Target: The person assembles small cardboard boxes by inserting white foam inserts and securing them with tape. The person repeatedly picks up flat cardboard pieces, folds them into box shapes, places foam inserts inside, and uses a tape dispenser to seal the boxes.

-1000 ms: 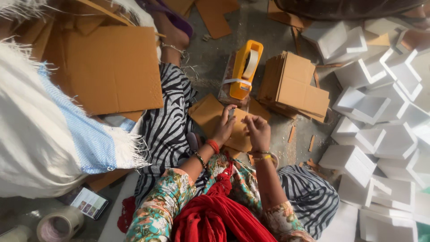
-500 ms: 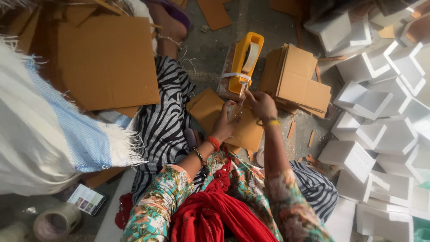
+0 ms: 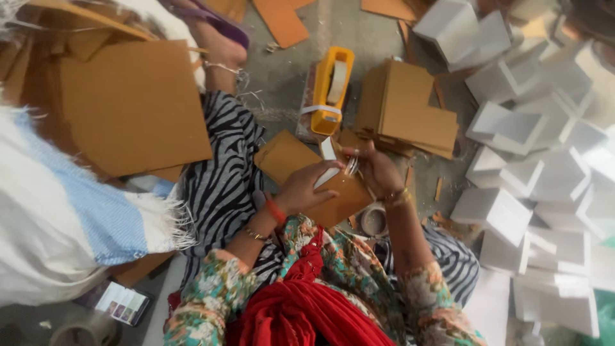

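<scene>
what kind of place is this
Probably a small box-making workshop, worked on the floor: a stack of cut cardboard sheets, a yellow tape dispenser and heaps of finished white boxes.

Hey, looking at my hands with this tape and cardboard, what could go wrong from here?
1. The strip of tape stretched between your left hand and right hand may fold onto itself or your fingers before reaching the brown cardboard piece.
2. The cardboard piece rests loosely on your lap, so it might shift as you press.
3. The yellow tape dispenser lies close ahead; its cutting edge could nick a reaching hand.
</scene>
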